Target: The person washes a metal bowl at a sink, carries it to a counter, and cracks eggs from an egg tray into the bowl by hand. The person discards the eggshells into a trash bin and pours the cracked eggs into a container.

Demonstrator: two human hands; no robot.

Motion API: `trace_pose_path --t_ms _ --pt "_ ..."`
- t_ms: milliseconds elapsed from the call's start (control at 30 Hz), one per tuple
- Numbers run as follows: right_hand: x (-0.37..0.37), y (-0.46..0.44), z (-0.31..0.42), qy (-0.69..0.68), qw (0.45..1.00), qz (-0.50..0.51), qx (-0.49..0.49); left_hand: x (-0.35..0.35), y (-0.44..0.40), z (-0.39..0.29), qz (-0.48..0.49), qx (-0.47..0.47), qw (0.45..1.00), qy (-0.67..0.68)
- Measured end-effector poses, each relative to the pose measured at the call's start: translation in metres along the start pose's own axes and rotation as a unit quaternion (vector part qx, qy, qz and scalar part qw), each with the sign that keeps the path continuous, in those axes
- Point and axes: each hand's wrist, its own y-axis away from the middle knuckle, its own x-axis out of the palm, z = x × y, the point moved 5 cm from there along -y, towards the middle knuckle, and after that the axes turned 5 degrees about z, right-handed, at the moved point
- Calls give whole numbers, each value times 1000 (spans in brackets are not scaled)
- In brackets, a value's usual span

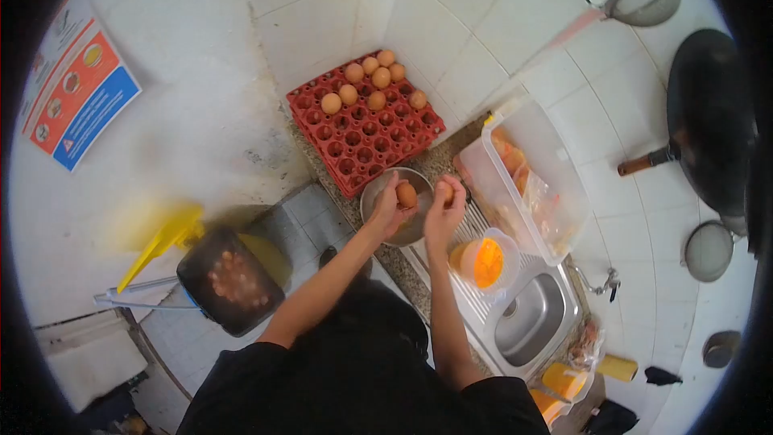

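Note:
Over a round metal bowl (412, 235), my left hand (390, 211) is closed around a brown egg (407, 195). Just to its right, my right hand (444, 216) grips another brown egg (448, 192), partly covered by the fingers. The two hands are a small gap apart. Behind the bowl sits a red egg tray (354, 133) with several brown eggs (380, 77) in its far rows and many bare cups nearer. What lies inside the bowl is mostly hidden by my hands.
Right of my right hand, a clear container (487, 262) holds orange yolk-like liquid beside the steel sink (527, 318). A large plastic box (535, 185) with bagged items stands against the wall. Below left is a bin (229, 282) with what look like eggshells. A wok (708, 121) hangs at right.

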Motion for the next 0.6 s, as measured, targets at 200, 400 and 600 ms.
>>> trace_pose_path --t_ms 200,400,600 --pt "2 18 -27 70 995 66 -2 -8 -9 15 18 -35 999 -1" --pt "8 26 -86 -161 916 147 337 -32 -14 9 30 32 999 -16" --pt "34 26 -84 -183 877 292 334 -16 5 -20 31 101 964 -244"
